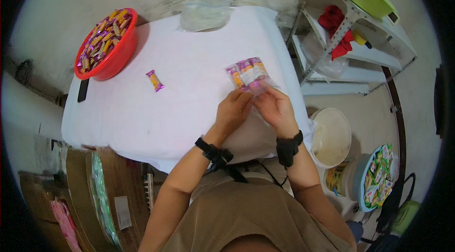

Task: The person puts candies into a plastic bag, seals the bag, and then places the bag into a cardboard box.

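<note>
Both my hands meet at the near end of a clear plastic bag (247, 72) on the right part of the table. Several purple and yellow wrapped snacks lie side by side inside it. My left hand (233, 108) pinches the bag's near edge from the left. From the right, my right hand (275, 106) grips the same end, its fingers partly over the plastic. One loose wrapped snack (155, 80) lies on the white cloth (185, 109), left of my hands. A red plastic basin (121, 54) heaped with the same wrapped snacks stands at the far left.
Clear plastic bags (205, 12) lie at the table's back edge. A dark flat object (83, 90) rests beside the basin. Right of the table stand a metal shelf (341, 35), a white bucket (332, 138) and a blue basin of green packets (362, 181). Cardboard boxes (121, 181) are at lower left.
</note>
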A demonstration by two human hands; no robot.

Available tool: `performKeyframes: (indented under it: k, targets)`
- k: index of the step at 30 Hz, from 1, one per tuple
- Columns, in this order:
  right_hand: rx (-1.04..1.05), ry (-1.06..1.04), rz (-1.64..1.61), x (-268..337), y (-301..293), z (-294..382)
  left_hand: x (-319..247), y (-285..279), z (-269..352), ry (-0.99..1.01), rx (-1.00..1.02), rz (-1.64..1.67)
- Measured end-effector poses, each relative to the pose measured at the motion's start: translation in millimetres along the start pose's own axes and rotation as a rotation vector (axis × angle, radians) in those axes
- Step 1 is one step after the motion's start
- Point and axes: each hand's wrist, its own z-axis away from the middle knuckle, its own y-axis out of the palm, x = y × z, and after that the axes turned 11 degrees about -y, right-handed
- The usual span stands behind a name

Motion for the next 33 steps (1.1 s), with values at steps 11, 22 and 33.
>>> performKeyframes:
  k: [11,22,33]
  targets:
    - [0.102,0.027,0.091,31,-43,49,42,-54,-18,-0.086,-0.35,-0.153]
    - [0.19,0.1,0.279,8,-37,59,154,-168,-41,-0.757,-0.28,-0.465]
    - [0.276,0.057,0.726,-28,-7,72,38,-55,21,-0.698,-0.205,0.65]
